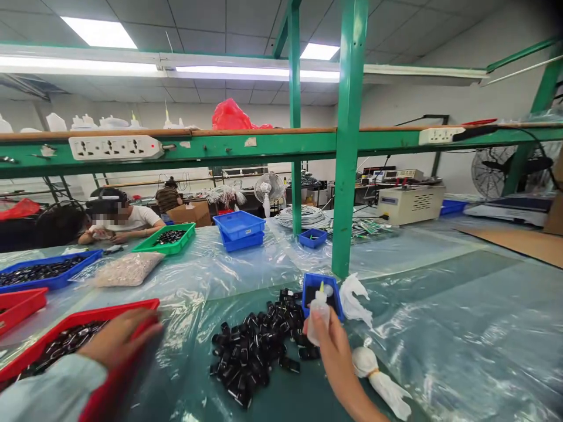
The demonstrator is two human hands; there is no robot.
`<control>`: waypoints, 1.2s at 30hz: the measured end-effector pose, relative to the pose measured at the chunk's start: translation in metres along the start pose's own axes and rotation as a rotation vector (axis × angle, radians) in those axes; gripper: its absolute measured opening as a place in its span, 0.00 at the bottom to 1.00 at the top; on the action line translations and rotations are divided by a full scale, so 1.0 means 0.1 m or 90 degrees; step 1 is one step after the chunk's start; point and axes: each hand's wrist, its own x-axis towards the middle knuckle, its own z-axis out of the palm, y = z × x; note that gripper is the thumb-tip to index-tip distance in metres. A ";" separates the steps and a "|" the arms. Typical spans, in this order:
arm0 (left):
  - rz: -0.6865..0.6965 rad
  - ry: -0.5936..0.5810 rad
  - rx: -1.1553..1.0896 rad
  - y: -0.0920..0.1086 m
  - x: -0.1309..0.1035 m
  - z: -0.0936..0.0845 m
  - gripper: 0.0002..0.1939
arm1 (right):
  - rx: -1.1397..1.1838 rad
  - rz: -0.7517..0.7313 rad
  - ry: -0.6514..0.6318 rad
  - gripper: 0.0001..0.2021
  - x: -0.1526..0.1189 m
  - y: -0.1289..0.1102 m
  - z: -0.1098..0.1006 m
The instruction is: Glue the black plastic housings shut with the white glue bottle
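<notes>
My right hand (pixel 329 346) is wrapped around a small translucent squeeze bottle (pixel 319 316) with a yellow nozzle, held upright. Behind the bottle stands a small blue bin (pixel 311 281) with dark contents, partly hidden. Left of that hand, a heap of glossy black plastic parts (pixel 255 349) lies loose on the table. My left hand (pixel 123 337), slightly blurred, reaches over the right rim of a red tray (pixel 132 306) filled with small dark parts. Its fingers are stretched out and apart, with nothing seen between them.
Crumpled white cloth (pixel 355 300) and a tied white cloth bundle (pixel 373 375) lie to the right. A green post (pixel 347 176) rises behind the bin. Further back are blue trays (pixel 240 225), a green tray (pixel 189 234) and a bag of pale pieces (pixel 127 269). A co-worker (pixel 132 220) sits opposite.
</notes>
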 end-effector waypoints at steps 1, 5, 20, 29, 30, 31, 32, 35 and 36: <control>0.017 -0.036 -0.009 0.05 0.10 0.18 0.21 | 0.002 0.001 0.013 0.20 0.02 -0.01 -0.02; 0.070 -0.125 -0.065 0.74 0.67 1.09 0.21 | -0.007 0.013 0.052 0.22 0.05 -0.01 -0.06; 0.039 -0.219 -0.112 1.34 1.31 2.03 0.16 | -0.078 -0.048 -0.060 0.16 0.04 0.02 -0.10; -0.029 -0.138 -0.157 0.98 0.71 1.07 0.15 | -0.063 -0.026 -0.180 0.15 -0.10 0.07 -0.02; -0.029 -0.133 -0.158 0.98 0.57 0.97 0.15 | -0.056 -0.014 -0.202 0.16 -0.13 0.06 -0.01; -0.030 -0.125 -0.156 1.00 0.42 0.90 0.15 | -0.049 -0.001 -0.227 0.18 -0.15 0.06 0.01; -0.030 -0.115 -0.152 1.03 0.25 0.85 0.15 | -0.043 0.012 -0.255 0.18 -0.18 0.05 0.02; -0.043 -0.069 -0.128 1.18 -0.19 0.84 0.17 | -0.040 0.044 -0.325 0.19 -0.30 0.03 0.09; -0.052 -0.052 -0.117 1.23 -0.31 0.86 0.18 | -0.043 0.053 -0.343 0.19 -0.35 0.03 0.11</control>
